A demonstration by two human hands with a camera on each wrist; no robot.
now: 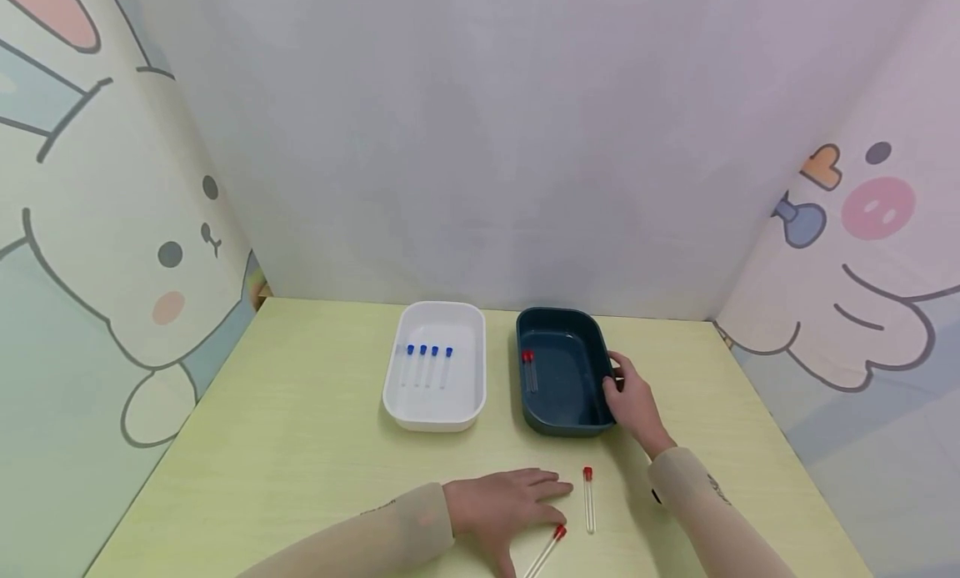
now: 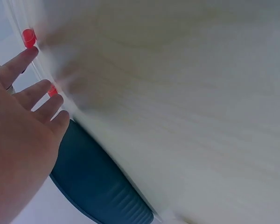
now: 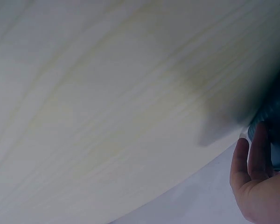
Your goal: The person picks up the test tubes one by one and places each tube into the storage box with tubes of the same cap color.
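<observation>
My left hand [image 1: 510, 505] is over the table with its fingers spread, holding nothing. Close to its fingertips lie two clear tubes with red caps: one red-capped tube [image 1: 589, 501] points up the table, the other tube [image 1: 546, 550] lies slanted near the thumb. In the left wrist view, a red cap [image 2: 29, 37] shows by a fingertip. My right hand [image 1: 636, 401] grips the right side of a dark blue tray [image 1: 566, 430]; in the right wrist view its fingers [image 3: 257, 151] lie along the tray's outer wall. Two red-capped tubes [image 1: 530, 372] lie inside that tray.
Left of the dark tray stands a white tray [image 1: 435, 424] with several blue-capped tubes [image 1: 433, 365] in a row. Both trays are near the back of the pale yellow table [image 1: 300, 444], before a plain backdrop [image 1: 480, 144]. Cartoon-printed panels flank the table.
</observation>
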